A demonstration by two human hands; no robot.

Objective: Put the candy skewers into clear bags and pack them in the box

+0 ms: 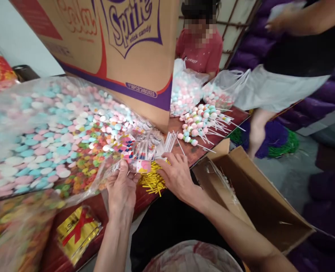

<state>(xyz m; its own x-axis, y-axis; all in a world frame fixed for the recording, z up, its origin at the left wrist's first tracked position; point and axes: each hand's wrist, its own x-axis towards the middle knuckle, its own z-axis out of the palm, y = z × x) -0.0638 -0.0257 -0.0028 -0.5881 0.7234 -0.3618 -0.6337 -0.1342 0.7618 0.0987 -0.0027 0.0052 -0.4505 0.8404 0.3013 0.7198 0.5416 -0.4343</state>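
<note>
Pale cloth with a reddish pattern [194,258] lies nearest the camera, below both hands. The left hand [124,183] pinches a clear plastic wrapper with a pink-and-white printed end [143,166] between thumb and fingers. Opposite it, the right hand [179,176] is palm down, fingers bent, at a pile of shiny yellow twist ties [153,183]; I cannot tell whether it grips anything. Just beyond the right hand, thin white sticks [171,142] lie beside clear, brightly printed plastic wrappers [148,145] on the dark red counter [194,152]. Farther off, pastel candies on white sticks [197,122] lie bunched. Left of the left hand spread loose pink, blue and white candies [39,149], with small orange-and-green ring candies [84,166] nearer it. Down and left of that hand rests a yellow packet marked with a red X [78,236]. Right of the right hand sits an open brown cardboard box [258,196].
</note>
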